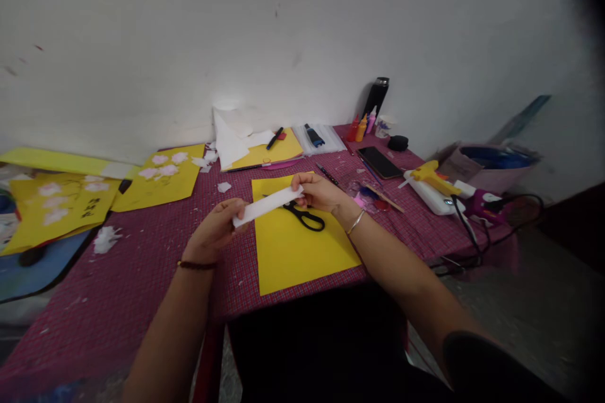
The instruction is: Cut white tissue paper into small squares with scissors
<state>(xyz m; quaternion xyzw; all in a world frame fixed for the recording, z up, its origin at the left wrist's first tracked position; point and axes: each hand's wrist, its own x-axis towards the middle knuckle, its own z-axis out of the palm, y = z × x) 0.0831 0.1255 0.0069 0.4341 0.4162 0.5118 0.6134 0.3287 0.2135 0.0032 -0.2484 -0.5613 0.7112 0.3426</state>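
Note:
A strip of white paper (267, 205) is stretched between my two hands above the table. My left hand (218, 227) pinches its lower left end, and my right hand (317, 191) pinches the upper right end. Beneath them a sheet of yellow paper (302, 258) lies near the table's front edge. Black-handled scissors (312, 220) rest on that sheet, their blades partly hidden behind the strip and my right hand. A small white paper scrap (224, 187) sits on the cloth to the left of the yellow sheet.
Yellow sheets with pink-white flowers (165, 170) lie at left beside crumpled white paper (106, 239). Along the back are white paper sheets (229, 138), paint bottles (362, 128) and a black flask (377, 97). At right lie a phone (379, 162) and a yellow glue gun (432, 177) with cables.

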